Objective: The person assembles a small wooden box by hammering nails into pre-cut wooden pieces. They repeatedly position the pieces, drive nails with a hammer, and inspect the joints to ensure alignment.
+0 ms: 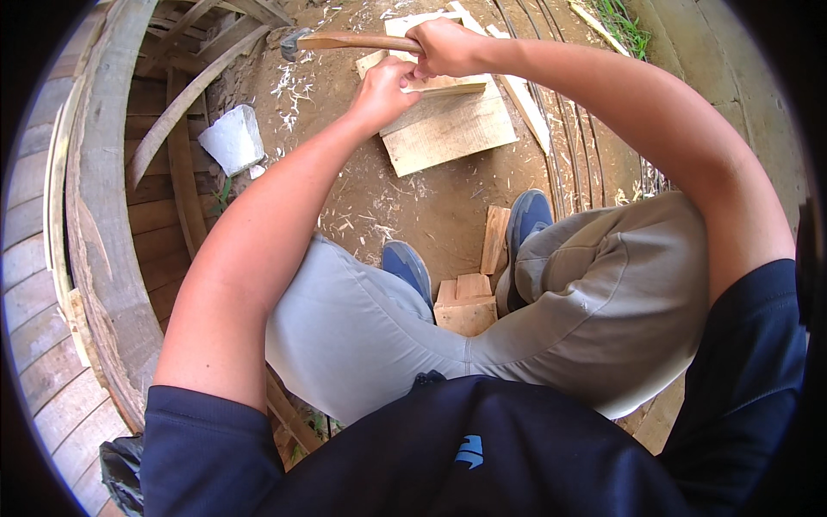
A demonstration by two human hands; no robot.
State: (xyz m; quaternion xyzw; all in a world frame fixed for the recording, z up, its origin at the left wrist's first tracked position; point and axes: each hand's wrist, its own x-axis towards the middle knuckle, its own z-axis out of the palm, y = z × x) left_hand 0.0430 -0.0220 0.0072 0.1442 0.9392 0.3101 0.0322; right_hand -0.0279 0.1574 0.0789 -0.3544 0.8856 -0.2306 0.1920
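Stretched out at the far side, my right hand (445, 47) is closed around the wooden handle of a hammer (349, 40). The dark hammer head (295, 44) points left, above the ground. My left hand (385, 91) is just below it, fingers pinched together at a pale wooden block (461, 85). Whatever those fingers hold, if anything, is too small to make out. The block lies across a wide sawn board (450, 131), which rests on the ground. More pale wood (431, 23) shows beyond my right hand, partly covered by it.
A white stone block (233, 140) lies left of the boards, beside a weathered timber frame (108, 215). Long dark metal rods (564, 112) and a thin wood strip (527, 108) run along the right. Wood offcuts (465, 317) sit between my shoes; shavings litter the dirt.
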